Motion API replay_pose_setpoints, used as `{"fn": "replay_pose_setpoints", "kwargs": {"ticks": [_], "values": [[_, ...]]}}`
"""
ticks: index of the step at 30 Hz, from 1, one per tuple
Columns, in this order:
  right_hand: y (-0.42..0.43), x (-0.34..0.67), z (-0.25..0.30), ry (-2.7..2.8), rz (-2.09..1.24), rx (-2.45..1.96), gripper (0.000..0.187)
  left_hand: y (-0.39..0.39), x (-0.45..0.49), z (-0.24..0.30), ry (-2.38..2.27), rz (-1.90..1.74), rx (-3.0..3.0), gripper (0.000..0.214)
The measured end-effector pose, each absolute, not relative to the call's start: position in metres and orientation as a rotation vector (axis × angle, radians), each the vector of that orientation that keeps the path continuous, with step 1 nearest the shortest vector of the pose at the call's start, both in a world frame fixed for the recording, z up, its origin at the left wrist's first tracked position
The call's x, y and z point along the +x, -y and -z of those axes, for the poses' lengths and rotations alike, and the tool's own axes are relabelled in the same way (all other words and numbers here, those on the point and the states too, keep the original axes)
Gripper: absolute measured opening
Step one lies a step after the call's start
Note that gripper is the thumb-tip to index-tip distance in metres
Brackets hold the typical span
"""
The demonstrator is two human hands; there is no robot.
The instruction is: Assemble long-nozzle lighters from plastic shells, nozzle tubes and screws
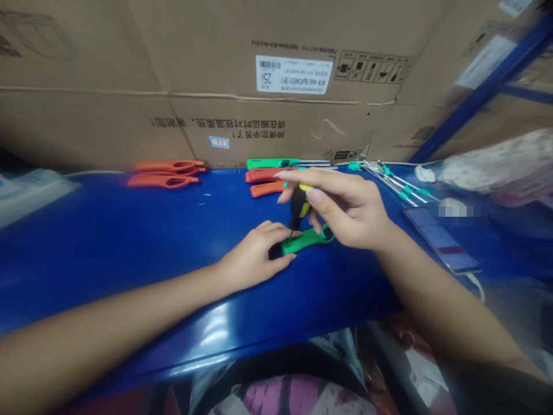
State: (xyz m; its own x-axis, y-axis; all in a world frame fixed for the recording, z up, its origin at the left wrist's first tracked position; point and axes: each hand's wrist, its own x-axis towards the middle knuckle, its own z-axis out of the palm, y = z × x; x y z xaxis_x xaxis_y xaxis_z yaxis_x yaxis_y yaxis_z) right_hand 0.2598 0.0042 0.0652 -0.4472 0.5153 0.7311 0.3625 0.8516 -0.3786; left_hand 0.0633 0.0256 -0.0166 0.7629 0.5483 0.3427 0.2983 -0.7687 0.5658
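Note:
A green long-nosed lighter handle (pixel 307 240) lies flat on the blue table. Its left end is gripped between the thumb and fingers of my left hand (pixel 253 253). My right hand (pixel 354 207) is closed around a black and yellow screwdriver (pixel 297 208), held nearly upright. The screwdriver's tip meets the handle near its left end; whether a screw is under it is too small to tell. The handle's right end, with a dark trigger opening, is partly hidden beneath my right hand.
Orange lighter handles (pixel 164 181) lie at the back left. Behind my hands are a green lighter with a metal tube (pixel 272 163) and two orange-red ones. Metal tubes with teal parts (pixel 400 183) and a phone (pixel 443 239) lie right. Cardboard (pixel 216 52) walls the back.

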Motion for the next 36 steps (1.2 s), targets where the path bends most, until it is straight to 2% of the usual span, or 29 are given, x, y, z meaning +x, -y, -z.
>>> {"fn": "replay_pose_setpoints", "kwargs": {"ticks": [2, 6, 8, 11, 13, 17, 20, 24, 26, 30, 36], "values": [[-0.0048, 0.2597, -0.0647, 2.07, -0.225, -0.636, 0.025, -0.0259, 0.063, 0.0172, -0.63, -0.689, 2.469, 0.033], [-0.0056, 0.2597, -0.0656, 2.026, -0.021, -0.67, 0.013, -0.027, 0.0623, 0.019, -0.623, -0.691, 2.47, 0.033], [-0.0046, 0.2603, -0.0669, 2.063, -0.052, -0.679, 0.018, -0.027, 0.062, 0.0187, -0.633, -0.68, 2.473, 0.033], [-0.0031, 0.262, -0.068, 2.12, -0.269, -0.678, 0.032, -0.0265, 0.0617, 0.0174, -0.641, -0.668, 2.474, 0.033], [-0.0036, 0.2628, -0.0675, 2.108, -0.305, -0.654, 0.029, -0.0262, 0.0617, 0.0172, -0.648, -0.664, 2.473, 0.033], [-0.0059, 0.2624, -0.065, 2.058, -0.004, -0.657, 0.014, -0.0264, 0.0622, 0.0186, -0.634, -0.661, 2.471, 0.034], [-0.005, 0.2619, -0.0641, 2.09, 0.068, -0.645, 0.02, -0.0266, 0.0626, 0.0194, -0.623, -0.678, 2.477, 0.033], [-0.0024, 0.263, -0.0649, 2.143, -0.263, -0.667, 0.035, -0.0259, 0.0629, 0.0181, -0.627, -0.689, 2.491, 0.031], [-0.0025, 0.2639, -0.0657, 2.13, -0.354, -0.648, 0.031, -0.0254, 0.0631, 0.017, -0.636, -0.678, 2.493, 0.032], [-0.0043, 0.264, -0.0678, 2.124, -0.229, -0.607, 0.018, -0.0248, 0.0633, 0.0165, -0.625, -0.671, 2.478, 0.032], [-0.0073, 0.2603, -0.0653, 2.091, -0.081, -0.661, 0.014, -0.0243, 0.0637, 0.0195, -0.635, -0.696, 2.441, 0.031]]}}
